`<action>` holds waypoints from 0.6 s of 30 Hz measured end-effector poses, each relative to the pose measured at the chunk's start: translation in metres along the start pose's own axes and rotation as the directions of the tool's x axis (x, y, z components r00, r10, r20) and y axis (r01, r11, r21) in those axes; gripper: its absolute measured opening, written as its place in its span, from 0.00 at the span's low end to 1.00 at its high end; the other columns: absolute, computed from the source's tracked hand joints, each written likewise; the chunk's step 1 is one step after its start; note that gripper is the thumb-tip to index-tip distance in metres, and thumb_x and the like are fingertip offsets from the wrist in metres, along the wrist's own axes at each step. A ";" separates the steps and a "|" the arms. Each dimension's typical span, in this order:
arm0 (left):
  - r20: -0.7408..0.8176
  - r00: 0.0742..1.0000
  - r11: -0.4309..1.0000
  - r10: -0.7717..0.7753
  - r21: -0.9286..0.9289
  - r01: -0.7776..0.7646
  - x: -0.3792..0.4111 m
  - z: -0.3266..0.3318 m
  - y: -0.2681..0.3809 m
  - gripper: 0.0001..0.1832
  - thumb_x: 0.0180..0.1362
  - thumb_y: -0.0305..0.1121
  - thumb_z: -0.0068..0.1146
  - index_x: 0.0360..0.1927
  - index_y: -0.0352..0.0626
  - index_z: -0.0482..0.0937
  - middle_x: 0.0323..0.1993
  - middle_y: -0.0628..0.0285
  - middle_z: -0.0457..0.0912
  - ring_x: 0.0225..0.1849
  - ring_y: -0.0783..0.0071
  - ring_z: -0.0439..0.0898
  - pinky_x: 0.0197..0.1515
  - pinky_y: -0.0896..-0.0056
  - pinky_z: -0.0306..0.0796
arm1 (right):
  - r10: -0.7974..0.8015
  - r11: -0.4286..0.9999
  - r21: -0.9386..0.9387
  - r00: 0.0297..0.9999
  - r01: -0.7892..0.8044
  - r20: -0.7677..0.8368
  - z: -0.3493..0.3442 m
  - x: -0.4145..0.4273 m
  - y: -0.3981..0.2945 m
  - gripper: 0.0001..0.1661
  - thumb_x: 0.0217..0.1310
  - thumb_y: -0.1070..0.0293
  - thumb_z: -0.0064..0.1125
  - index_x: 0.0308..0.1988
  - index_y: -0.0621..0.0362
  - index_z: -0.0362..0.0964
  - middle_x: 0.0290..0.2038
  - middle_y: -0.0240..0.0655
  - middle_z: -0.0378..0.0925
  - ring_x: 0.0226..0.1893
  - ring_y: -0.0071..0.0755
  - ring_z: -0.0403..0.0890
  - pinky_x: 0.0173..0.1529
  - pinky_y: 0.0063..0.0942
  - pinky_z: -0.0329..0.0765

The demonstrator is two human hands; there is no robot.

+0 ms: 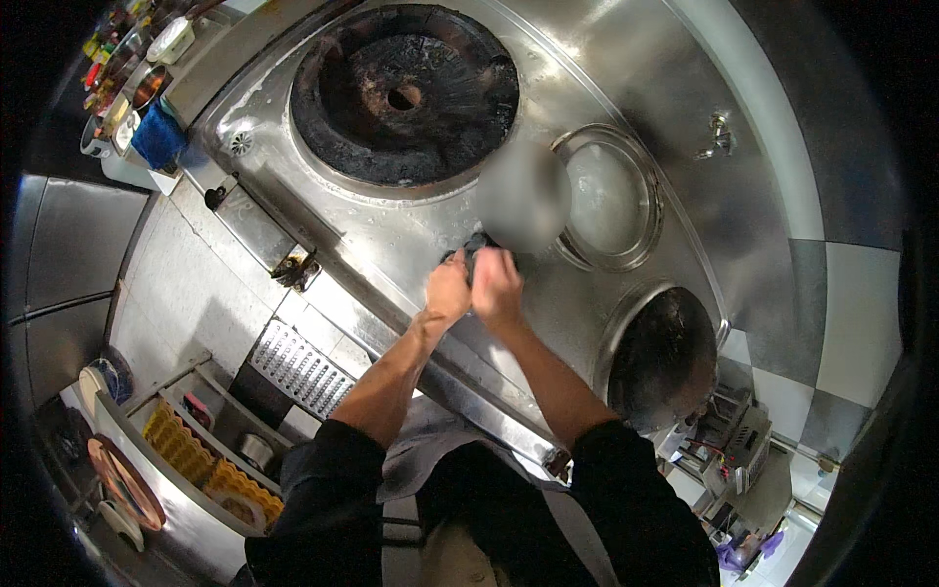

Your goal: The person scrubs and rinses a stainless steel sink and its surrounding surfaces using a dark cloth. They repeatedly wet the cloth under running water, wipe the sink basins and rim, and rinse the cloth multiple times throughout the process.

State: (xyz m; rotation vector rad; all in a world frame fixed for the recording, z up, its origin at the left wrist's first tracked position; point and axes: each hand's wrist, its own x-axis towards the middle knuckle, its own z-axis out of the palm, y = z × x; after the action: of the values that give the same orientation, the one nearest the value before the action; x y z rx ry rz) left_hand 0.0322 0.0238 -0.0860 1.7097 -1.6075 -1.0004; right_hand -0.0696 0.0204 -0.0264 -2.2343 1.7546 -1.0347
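Observation:
Both of my hands are close together over the stainless-steel range top (411, 249). My left hand (447, 290) is closed around a dark, bunched thing that looks like a cloth (477, 242). Right beside it, my right hand (497, 286) is curled on the same dark cloth and slightly blurred. Most of the cloth is hidden by my fingers. A round grey blur covers the area just beyond my hands, so what lies there cannot be made out. Water drops dot the steel around them.
A large blackened wok burner (403, 99) lies ahead-left. To the right are a round basin of cloudy water (605, 198) and a dark wok (664, 359). A tap (717, 136) projects from the back wall. Seasoning containers (172, 40) and a blue cloth (158, 136) sit far left.

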 end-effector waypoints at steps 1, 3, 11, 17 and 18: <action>0.026 1.000 0.999 0.010 0.041 -0.011 0.000 -0.007 0.007 0.17 0.57 0.34 0.65 0.44 0.33 0.75 0.33 0.36 0.83 0.38 0.32 0.82 0.39 0.41 0.77 | -0.063 0.984 -0.170 0.996 0.053 -0.055 0.015 0.018 0.021 0.07 0.68 0.67 0.55 0.42 0.56 0.75 0.34 0.47 0.80 0.31 0.55 0.84 0.34 0.54 0.79; 0.100 0.995 0.999 -0.029 0.021 0.027 -0.005 -0.017 0.017 0.20 0.57 0.38 0.66 0.44 0.34 0.74 0.35 0.36 0.83 0.38 0.32 0.82 0.40 0.41 0.76 | -0.158 0.939 -0.279 0.972 0.202 0.172 0.038 0.037 0.062 0.10 0.70 0.62 0.52 0.36 0.56 0.72 0.30 0.46 0.80 0.25 0.59 0.82 0.31 0.56 0.78; 0.133 0.989 0.929 -0.070 -0.352 0.113 -0.013 -0.034 0.017 0.16 0.58 0.30 0.65 0.47 0.34 0.76 0.40 0.40 0.84 0.45 0.43 0.84 0.48 0.53 0.76 | 0.341 0.871 0.292 0.914 -0.396 0.222 0.001 0.111 0.109 0.23 0.69 0.51 0.54 0.39 0.63 0.76 0.35 0.52 0.82 0.37 0.60 0.81 0.45 0.44 0.76; -0.179 0.965 0.889 0.192 -0.385 -0.248 0.029 -0.057 0.038 0.30 0.52 0.16 0.62 0.61 0.36 0.74 0.54 0.43 0.79 0.60 0.52 0.77 0.61 0.56 0.72 | 0.236 0.698 0.599 0.916 -0.392 0.324 -0.123 0.076 0.009 0.11 0.66 0.69 0.62 0.45 0.62 0.76 0.42 0.32 0.81 0.45 0.28 0.80 0.52 0.32 0.76; -0.163 0.966 0.874 0.203 -0.414 -0.254 0.032 -0.069 0.053 0.36 0.50 0.14 0.60 0.67 0.36 0.70 0.61 0.41 0.73 0.64 0.47 0.73 0.66 0.56 0.69 | 0.172 0.765 0.532 0.911 -0.363 0.374 -0.142 0.060 -0.005 0.13 0.65 0.68 0.63 0.47 0.62 0.76 0.45 0.34 0.81 0.49 0.28 0.80 0.56 0.30 0.74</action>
State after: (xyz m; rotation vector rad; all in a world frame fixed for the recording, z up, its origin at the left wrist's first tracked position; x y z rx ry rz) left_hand 0.0600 -0.0191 -0.0088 1.2220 -1.3497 -1.0260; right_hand -0.1406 0.0120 0.1101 -1.5878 1.3220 -0.9396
